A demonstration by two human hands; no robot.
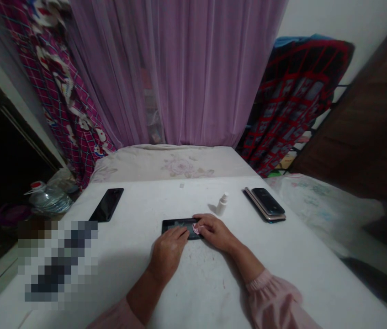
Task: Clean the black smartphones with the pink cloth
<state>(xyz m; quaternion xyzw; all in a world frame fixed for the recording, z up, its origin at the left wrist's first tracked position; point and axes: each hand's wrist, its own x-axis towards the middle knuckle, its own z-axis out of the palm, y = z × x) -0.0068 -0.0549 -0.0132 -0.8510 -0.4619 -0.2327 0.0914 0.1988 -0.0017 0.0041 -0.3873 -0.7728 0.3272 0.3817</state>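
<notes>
A dark smartphone [176, 224] lies flat and crosswise on the white tabletop, its glossy face up with pale smears on it. My left hand [168, 249] holds its lower left part, the fingers together across the near edge; the thumb is hard to make out. Pinched in the fingers of my right hand [215, 232] is a small pink cloth [196, 229], pressed on the phone's right end. Just beyond that hand stands a small white spray bottle [222, 204], upright and apart from it.
Another black phone [108, 204] lies at the left, near a pixelated patch. Several stacked phones [267, 203] rest at the right. A floral cloth [179, 165] covers the far end, before purple curtains [200, 68]. A large water bottle [50, 197] stands beyond the left edge.
</notes>
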